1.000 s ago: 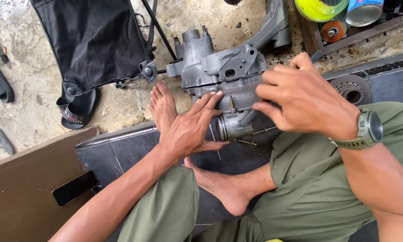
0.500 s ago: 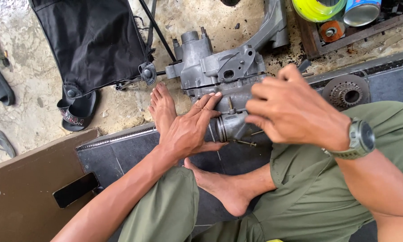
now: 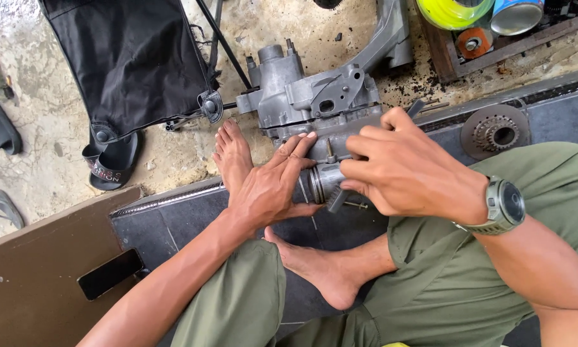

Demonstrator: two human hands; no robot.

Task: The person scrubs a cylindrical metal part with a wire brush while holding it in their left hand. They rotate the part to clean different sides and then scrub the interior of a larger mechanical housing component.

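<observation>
Both hands grip the grey engine casing (image 3: 315, 103); sprocket (image 3: 496, 132) nearby; right hand's (image 3: 404, 170) fingers perhaps pinching a tool.

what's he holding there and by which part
The left hand grips the engine casing by its round tube end. The right hand covers that end; what its fingers hold cannot be told.

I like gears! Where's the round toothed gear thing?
In the head view, the round toothed gear lies on the dark mat at the upper right, just beyond the right hand and its wristwatch.
</observation>
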